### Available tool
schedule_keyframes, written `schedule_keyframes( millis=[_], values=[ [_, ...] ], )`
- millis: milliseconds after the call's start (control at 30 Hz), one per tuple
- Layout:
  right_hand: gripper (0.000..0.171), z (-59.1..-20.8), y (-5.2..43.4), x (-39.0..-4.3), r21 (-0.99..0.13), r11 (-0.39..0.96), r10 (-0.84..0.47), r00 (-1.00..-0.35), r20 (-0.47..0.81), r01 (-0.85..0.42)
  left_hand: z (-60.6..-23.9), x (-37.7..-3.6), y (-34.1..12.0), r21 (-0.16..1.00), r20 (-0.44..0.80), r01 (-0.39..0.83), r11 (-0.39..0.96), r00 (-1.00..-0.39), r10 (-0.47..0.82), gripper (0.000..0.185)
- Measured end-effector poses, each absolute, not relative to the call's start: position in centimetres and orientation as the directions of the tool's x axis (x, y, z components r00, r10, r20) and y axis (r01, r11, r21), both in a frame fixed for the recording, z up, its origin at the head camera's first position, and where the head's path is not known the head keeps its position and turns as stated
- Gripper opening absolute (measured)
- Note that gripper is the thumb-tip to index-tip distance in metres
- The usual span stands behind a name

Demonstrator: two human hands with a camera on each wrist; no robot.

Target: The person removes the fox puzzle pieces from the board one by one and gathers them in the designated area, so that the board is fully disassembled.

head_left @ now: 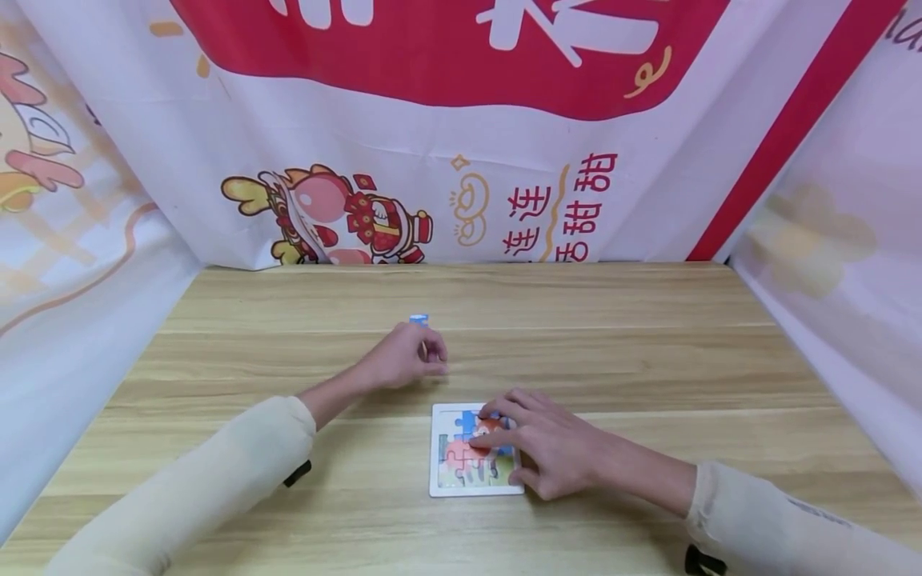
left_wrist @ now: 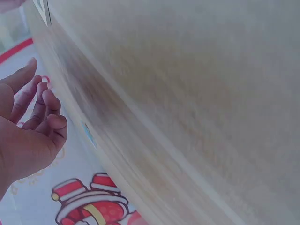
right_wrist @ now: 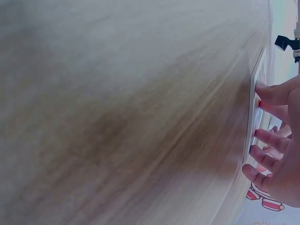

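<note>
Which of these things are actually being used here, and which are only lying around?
In use: puzzle tray, which the right hand presses; small blue piece by the left hand.
Just there: wooden table; printed cloth backdrop.

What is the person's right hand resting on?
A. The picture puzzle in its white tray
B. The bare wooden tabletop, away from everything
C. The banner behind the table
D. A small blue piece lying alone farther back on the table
A: in the head view the right hand lies with its fingers on the puzzle in its white tray.
</note>
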State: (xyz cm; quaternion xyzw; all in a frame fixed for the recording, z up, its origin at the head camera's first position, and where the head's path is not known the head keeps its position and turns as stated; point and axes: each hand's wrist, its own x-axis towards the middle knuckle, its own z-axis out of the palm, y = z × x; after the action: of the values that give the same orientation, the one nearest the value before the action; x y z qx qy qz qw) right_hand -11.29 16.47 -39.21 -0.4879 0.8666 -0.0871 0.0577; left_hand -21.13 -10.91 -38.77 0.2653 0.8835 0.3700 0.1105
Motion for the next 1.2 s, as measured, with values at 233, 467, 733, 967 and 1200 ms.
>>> schedule_keyframes(
  millis=[233,467,733,967,1200],
  values=[
    [0.056,-38.8,16.8,-10.8,-0.23,0.533,-0.841,-0.54,-0.033,-0.815,-38.8,-19.1,-10.4,0.752,-0.006,0.413,0.515,-0.776,0.631,0.006],
    [0.053,-38.6,17.3,-10.7,-0.255,0.549,-0.829,-0.559,-0.039,-0.796,-39.3,-17.6,-10.0,0.756,-0.053,0.407,0.513,-0.743,0.667,0.009],
    [0.063,-39.0,18.0,-10.8,-0.24,0.524,-0.844,-0.535,-0.019,-0.817,-39.3,-16.5,-9.7,0.752,-0.051,0.426,0.503,-0.723,0.689,0.011],
    [0.068,-39.4,18.3,-10.7,-0.201,0.496,-0.864,-0.503,-0.021,-0.845,-39.6,-16.2,-9.5,0.741,-0.052,0.425,0.519,-0.735,0.676,0.012],
    [0.073,-39.5,18.4,-10.8,-0.211,0.496,-0.865,-0.5,-0.036,-0.843,-39.9,-16.1,-9.4,0.726,-0.042,0.444,0.525,-0.734,0.678,0.013]
  ],
)
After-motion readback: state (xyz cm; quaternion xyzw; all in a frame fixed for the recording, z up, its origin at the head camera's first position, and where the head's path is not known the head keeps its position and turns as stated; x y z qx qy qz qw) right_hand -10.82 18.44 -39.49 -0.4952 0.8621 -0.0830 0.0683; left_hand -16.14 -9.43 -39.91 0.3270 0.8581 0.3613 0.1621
